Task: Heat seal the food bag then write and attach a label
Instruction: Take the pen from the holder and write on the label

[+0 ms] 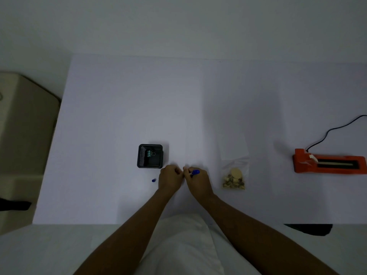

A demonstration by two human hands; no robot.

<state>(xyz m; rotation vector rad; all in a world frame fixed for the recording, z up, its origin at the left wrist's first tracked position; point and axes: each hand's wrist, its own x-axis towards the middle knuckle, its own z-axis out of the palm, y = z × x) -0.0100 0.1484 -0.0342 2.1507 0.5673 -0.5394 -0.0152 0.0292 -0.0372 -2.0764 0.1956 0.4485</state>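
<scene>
Hands meet at mid-counter: the right hand grips a blue pen; the left hand is curled, contents indiscernible. The food bag lies near, to the right, with the heat sealer well apart beyond it. Judged step: label writing. The next move calls for a label steadied under the pen tip; no label is discernible.

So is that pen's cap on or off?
Off, it seems: a small blue cap lies on the table left of the left hand, while the right hand holds the pen.
</scene>
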